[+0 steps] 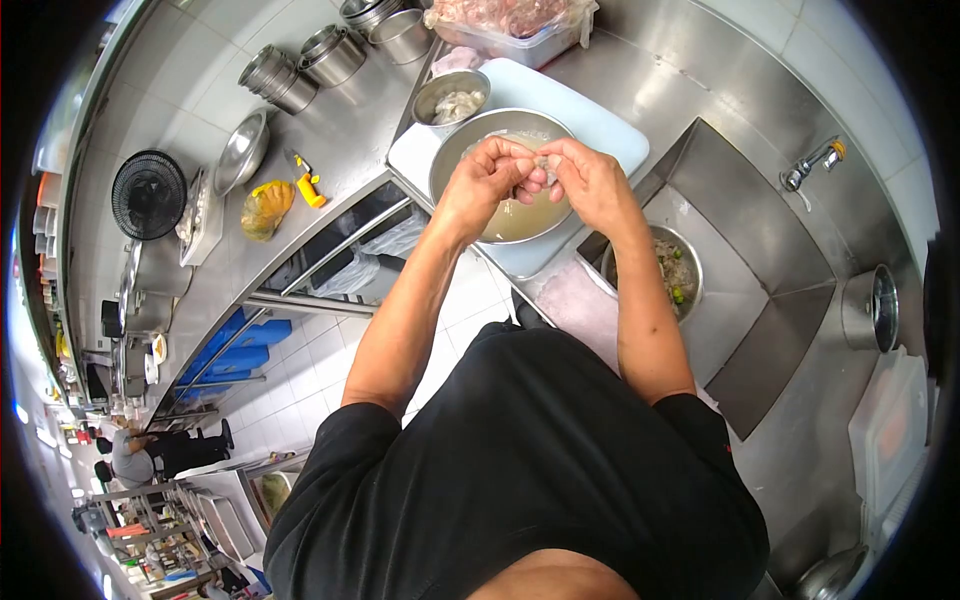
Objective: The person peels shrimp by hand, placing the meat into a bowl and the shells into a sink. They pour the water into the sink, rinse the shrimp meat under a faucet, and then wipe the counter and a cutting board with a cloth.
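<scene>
Looking down past a black shirt (530, 450), both forearms reach toward 12 o'clock over a steel surface (340, 140). Left hand (487, 180) and right hand (590, 180) meet above a large steel bowl (455, 150) of cloudy liquid; fingers of both are curled shut, pinching a small pale piece (540, 165) between them, too small to identify. The bowl stands on a pale blue cutting board (590, 115). At 3 o'clock of the hands, lower in a sink (770, 250), sits a round bowl of scraps (675, 275) with green bits. Just beyond the large bowl, at 11 o'clock, a small bowl (452, 98) holds pale pieces. Farther at 12 o'clock, a plastic-covered tray (510, 25) holds pinkish contents. At 10 o'clock, well apart, stacked steel pots (300, 70) stand together; a faucet (812, 165) is at 2 o'clock.
</scene>
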Demonstrator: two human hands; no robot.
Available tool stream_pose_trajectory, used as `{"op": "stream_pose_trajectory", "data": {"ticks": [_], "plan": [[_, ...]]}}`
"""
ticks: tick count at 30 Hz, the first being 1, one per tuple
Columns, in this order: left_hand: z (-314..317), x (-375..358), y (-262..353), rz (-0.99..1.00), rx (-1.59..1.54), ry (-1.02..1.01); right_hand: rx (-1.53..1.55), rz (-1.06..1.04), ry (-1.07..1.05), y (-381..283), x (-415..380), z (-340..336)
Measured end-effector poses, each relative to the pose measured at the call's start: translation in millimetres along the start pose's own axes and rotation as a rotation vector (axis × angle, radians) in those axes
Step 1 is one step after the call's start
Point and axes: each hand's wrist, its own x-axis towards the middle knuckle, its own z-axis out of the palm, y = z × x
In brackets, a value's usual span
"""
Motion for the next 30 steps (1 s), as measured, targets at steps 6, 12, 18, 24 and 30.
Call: {"op": "stream_pose_trajectory", "data": {"ticks": [6, 12, 18, 24, 30], "plan": [[3, -1, -6, 0.021, -0.196, -0.024, 0.068, 0.031, 0.012, 2, -1, -2], [14, -4, -1, 0.026, -0.521, -0.004, 0.123, -0.213, 0.125, 11, 0, 4], [28, -9, 1, 0.100, -0.076, 0.125, -0.104, -0.289, 0.201, 1, -1, 5], [21, -9, 7, 0.074, 0.494, 0.101, -0.324, -0.340, 0.202, 6, 0, 1], [28, -12, 20, 0.042, 0.520, 0.140, -0.244, -0.236, 0.131, -2, -3, 0]]}}
